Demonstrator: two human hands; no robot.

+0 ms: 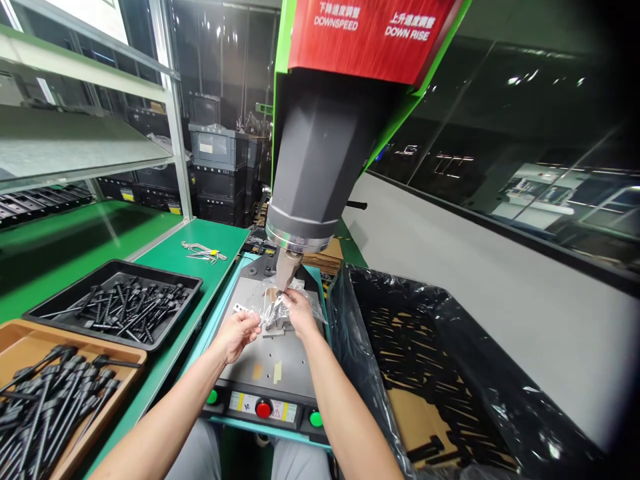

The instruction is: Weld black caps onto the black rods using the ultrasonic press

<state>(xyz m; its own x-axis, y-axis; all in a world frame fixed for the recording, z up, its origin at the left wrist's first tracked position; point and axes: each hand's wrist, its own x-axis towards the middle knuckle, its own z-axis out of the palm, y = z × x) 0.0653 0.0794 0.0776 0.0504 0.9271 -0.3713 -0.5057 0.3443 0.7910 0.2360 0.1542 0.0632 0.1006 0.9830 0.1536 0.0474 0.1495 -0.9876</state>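
A clear plastic bag (273,303) lies on the grey machine plate (270,363), right under the metal horn (286,268) of the dark press head (320,160). My left hand (236,333) pinches the bag's near left edge. My right hand (299,312) is closed on the bag's right side, close to the small fixture below the horn. What is inside the bag is hard to make out.
On the green bench at left sit a black tray (115,303) and a brown tray (45,393) of black rod-shaped parts. A bin lined with black plastic (430,373) stands at right. Red and green buttons (263,408) line the machine's front. Metal tools (203,252) lie further back.
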